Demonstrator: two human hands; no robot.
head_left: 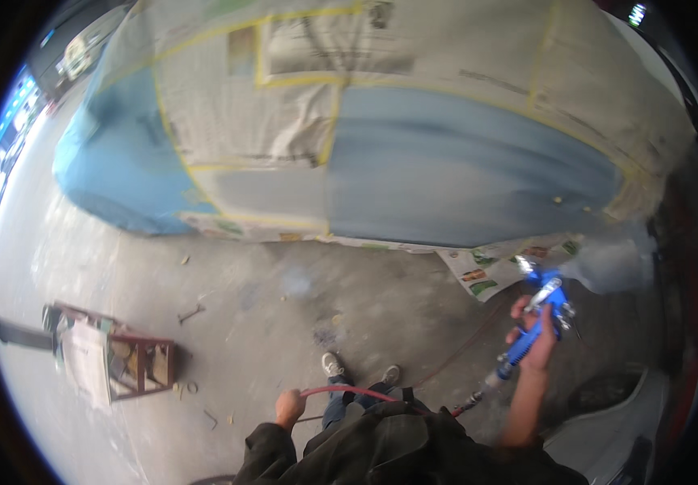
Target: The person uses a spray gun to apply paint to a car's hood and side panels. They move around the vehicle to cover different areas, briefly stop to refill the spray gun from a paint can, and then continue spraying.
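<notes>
My right hand is wrapped round the handle of a blue spray gun, which has a large translucent cup on its far right side. A red air hose runs across my body toward the fitting below the handle. Closed around that hose at the lower middle is my left hand. Beyond the gun, and apart from it, stands a car body with a blue-grey panel and a brighter blue end. Masking paper with yellow tape edges surrounds these painted areas.
A reddish-brown wooden stand with paper over it is on the concrete floor at left. Near it lies a small metal tool. Printed paper hangs low beside the gun. A pale vehicle part fills the lower right.
</notes>
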